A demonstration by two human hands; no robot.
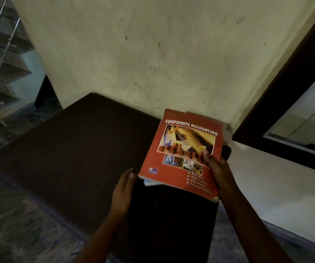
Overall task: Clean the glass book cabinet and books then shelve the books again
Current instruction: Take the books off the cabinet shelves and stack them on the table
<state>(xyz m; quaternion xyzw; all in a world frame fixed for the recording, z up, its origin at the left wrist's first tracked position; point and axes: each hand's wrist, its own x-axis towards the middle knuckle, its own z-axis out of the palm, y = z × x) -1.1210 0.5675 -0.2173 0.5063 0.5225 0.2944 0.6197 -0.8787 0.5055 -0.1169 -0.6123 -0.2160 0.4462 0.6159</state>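
Note:
A red book (181, 149) titled "Corporate Accounting" lies face up on top of other books, whose pale edge (150, 182) shows beneath its near left corner. My right hand (218, 168) grips the red book at its right edge, thumb on the cover. My left hand (123, 190) sits just left of the stack with straight fingers, close to the book's near left corner. A dark object (171, 215) lies under the stack toward me; what it is I cannot tell. The cabinet's dark frame (293, 76) and glass (304, 118) stand at the right.
The books sit above a dark brown flat surface (73, 149) set against a stained cream wall (152, 54). A staircase with metal rail posts (3, 50) rises at the far left. Mottled grey floor (20, 224) lies below.

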